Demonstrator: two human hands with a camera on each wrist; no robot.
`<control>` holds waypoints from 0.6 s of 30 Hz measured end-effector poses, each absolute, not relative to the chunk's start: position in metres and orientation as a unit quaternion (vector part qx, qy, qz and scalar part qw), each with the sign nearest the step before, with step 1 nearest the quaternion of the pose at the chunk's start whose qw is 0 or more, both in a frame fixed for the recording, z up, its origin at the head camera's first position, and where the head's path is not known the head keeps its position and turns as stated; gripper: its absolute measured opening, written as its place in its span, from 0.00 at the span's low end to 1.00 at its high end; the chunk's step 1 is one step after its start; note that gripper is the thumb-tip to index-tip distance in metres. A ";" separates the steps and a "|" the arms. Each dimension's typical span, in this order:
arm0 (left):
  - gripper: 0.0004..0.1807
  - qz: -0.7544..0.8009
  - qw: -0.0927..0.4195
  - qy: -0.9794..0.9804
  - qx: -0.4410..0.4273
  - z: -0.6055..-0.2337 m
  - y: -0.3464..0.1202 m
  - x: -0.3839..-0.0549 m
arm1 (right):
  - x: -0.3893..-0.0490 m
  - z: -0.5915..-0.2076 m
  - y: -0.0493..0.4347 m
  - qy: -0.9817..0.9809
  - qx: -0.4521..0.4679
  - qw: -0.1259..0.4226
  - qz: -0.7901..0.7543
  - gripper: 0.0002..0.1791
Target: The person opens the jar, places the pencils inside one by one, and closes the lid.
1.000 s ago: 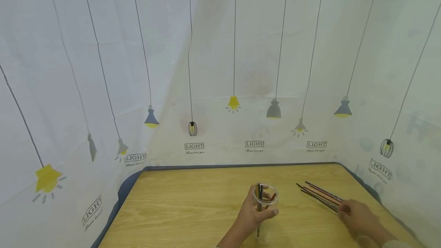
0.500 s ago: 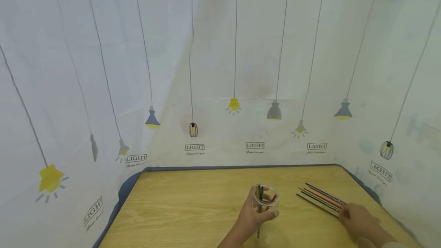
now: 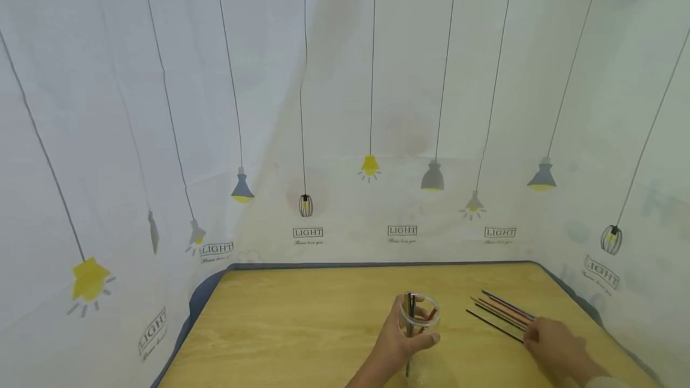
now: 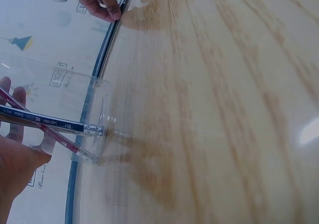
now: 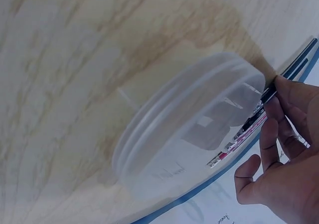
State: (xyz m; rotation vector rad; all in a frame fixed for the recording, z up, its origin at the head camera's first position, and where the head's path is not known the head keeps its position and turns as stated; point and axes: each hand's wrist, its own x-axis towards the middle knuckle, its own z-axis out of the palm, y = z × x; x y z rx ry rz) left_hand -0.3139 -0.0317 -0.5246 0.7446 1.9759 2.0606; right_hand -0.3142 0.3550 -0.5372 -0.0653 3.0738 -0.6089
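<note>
Slim dark and reddish pencils (image 3: pixel 508 305) lie side by side on the right of the pale wood-grain table (image 3: pixel 296 316). The right hand (image 3: pixel 557 349) pinches one thin black pencil (image 3: pixel 495 326) just left of them. The left hand (image 3: pixel 392 343) is clasped round a clear cylindrical jar (image 3: pixel 417 323) holding navy and red pencils (image 4: pixel 47 120).

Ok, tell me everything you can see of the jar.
The jar is clear and colourless, glass or plastic, with round walls and an open, lidless rim. It stands about upright, its base seemingly on the table. The left hand curls fingers and thumb round its upper part. Inside, pencils lean, among them a dark pencil and a red pencil.
</note>
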 end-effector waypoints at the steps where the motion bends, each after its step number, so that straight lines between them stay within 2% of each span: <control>1: 0.39 0.697 0.097 0.666 0.249 -0.524 -0.032 -0.313 | -0.314 -0.538 0.355 0.981 -0.022 0.002 -0.193 0.05; 11: 0.38 0.701 0.093 0.661 0.252 -0.523 -0.032 -0.312 | -0.313 -0.540 0.356 0.978 -0.042 -0.050 -0.199 0.03; 18: 0.38 0.703 0.101 0.659 0.246 -0.525 -0.031 -0.313 | -0.308 -0.524 0.347 0.966 -0.069 -0.088 -0.231 0.02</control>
